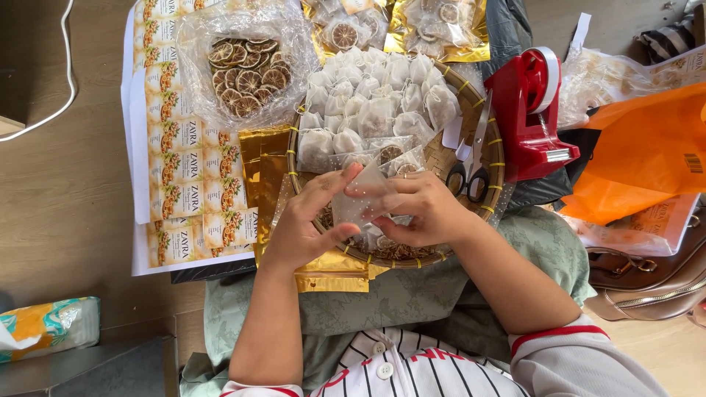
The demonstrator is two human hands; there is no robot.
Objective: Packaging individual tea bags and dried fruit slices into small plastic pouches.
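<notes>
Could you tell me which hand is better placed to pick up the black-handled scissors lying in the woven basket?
Probably the right hand: the black-handled scissors lie just beyond it on the round woven basket's right side. The left hand is farther away across the small clear plastic pouch both hold.

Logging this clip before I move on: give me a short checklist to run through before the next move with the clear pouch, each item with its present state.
1. Clear pouch held by both hands: ok; left hand and right hand both grip it.
2. Pouch over the woven tray: ok.
3. Pouch mouth open: cannot tell.
4. Filled white sachets within reach: ok, piled on the tray.
5. Scissors away from the fingers: ok, at the tray's right side.
6. Dried citrus slices at hand: ok, in an open bag at upper left.
</notes>
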